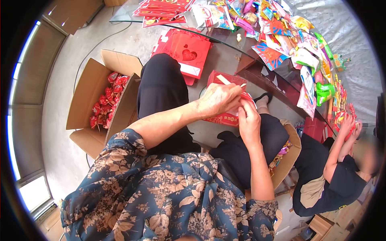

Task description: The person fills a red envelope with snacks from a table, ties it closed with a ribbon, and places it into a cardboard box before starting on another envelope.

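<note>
Above my lap, my left hand (219,98) is closed on a thin cream-coloured strip (223,79) that sticks out past its fingers. My right hand (249,116) pinches a small red-and-white packet (246,95), close against my left fingertips. The two hands nearly touch, and my fingers hide part of the packet. Behind and below them is a red box (225,119) with gold print.
An open carton (86,96) of red wrapped pieces stands at the left, another carton (295,150) at the right. Red heart-print boxes (191,50) lie beside the glass table (120,17), which holds red envelopes (165,8) and snack packets (277,30). A co-worker (341,176) sits at the right.
</note>
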`<state>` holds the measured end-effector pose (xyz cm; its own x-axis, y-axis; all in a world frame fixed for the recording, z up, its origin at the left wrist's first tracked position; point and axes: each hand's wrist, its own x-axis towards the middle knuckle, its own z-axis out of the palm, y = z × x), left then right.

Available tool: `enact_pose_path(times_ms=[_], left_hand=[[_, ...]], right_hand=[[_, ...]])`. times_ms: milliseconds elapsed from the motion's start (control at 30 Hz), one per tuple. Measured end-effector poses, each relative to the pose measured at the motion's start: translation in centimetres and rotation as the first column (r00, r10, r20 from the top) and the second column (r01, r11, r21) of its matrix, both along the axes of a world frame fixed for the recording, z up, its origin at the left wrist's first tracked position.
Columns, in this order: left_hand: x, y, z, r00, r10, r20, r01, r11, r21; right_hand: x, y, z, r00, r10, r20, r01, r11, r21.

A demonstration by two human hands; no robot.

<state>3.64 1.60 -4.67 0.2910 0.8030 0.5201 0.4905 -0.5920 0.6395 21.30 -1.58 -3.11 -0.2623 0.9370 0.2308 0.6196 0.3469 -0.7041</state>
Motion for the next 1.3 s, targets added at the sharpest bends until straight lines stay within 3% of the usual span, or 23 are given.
enact_pose_path(times_ms=[33, 67, 100, 200, 233, 367, 467, 667, 800, 867, 933, 967, 1067, 1167, 1300], left_hand=[[0.2, -0.2, 0.1, 1.0, -0.012, -0.018, 0.013, 0.999, 0.043], [0.3, 0.0, 0.1, 0.999, -0.028, -0.034, 0.031, 0.994, 0.109], [0.4, -0.1, 0.0, 0.998, -0.042, -0.052, 0.05, 0.985, 0.167], [0.4, -0.6, 0.3, 0.984, -0.108, -0.144, 0.141, 0.958, 0.25], [0.4, -0.8, 0.3, 0.98, -0.126, -0.151, 0.162, 0.954, 0.254], [0.6, -1.3, 0.1, 0.967, -0.202, -0.156, 0.235, 0.942, 0.239], [1.0, -1.7, -0.3, 0.956, -0.269, -0.12, 0.291, 0.927, 0.238], [0.9, -1.8, 0.3, 0.949, -0.312, -0.047, 0.314, 0.913, 0.262], [1.3, -1.5, -0.9, 0.988, -0.147, 0.056, 0.149, 0.988, -0.031], [0.9, -0.9, -1.0, 0.996, -0.063, 0.059, 0.07, 0.99, -0.119], [0.6, -0.3, -1.6, 0.994, -0.013, 0.11, 0.033, 0.983, -0.182], [0.5, -0.4, -1.0, 0.985, 0.039, 0.17, 0.009, 0.962, -0.275], [0.2, 0.1, -0.7, 0.948, 0.092, 0.306, 0.028, 0.93, -0.366], [0.1, 0.0, -0.5, 0.94, 0.105, 0.324, 0.028, 0.924, -0.38], [0.4, -0.1, -0.9, 0.956, 0.068, 0.284, 0.052, 0.917, -0.395]], right_hand=[[0.1, 0.1, -0.4, 0.983, -0.119, -0.142, 0.076, 0.957, -0.279], [0.1, 0.5, -0.6, 0.934, -0.264, -0.242, 0.096, 0.836, -0.54], [0.4, 1.0, -0.6, 0.787, -0.368, -0.496, -0.108, 0.709, -0.697], [1.5, 1.6, -2.1, 0.511, -0.419, -0.75, -0.443, 0.619, -0.648], [0.1, 0.9, -1.2, 0.497, -0.528, -0.689, -0.301, 0.64, -0.707], [0.0, 1.5, -3.8, 0.356, -0.48, -0.802, -0.331, 0.738, -0.588], [0.7, 2.2, -5.1, 0.254, -0.538, -0.803, -0.438, 0.676, -0.592], [-0.7, 2.4, -4.9, 0.601, -0.583, -0.546, -0.192, 0.558, -0.807], [-2.1, 2.0, -3.9, 0.715, -0.571, -0.404, -0.081, 0.505, -0.859], [-1.3, 2.1, -6.0, 0.74, -0.517, -0.43, -0.086, 0.562, -0.823], [-1.2, 0.9, -1.0, 0.977, -0.153, -0.146, 0.008, 0.716, -0.698], [-1.2, 0.0, 1.3, 0.999, 0.023, 0.045, 0.009, 0.791, -0.611], [-1.1, -2.0, 3.1, 0.995, -0.021, 0.092, 0.028, 0.997, -0.074], [-0.4, -2.0, 3.7, 0.9, 0.029, 0.435, -0.141, 0.963, 0.228], [1.0, -1.8, 1.9, 0.88, 0.091, 0.467, -0.196, 0.964, 0.181]])
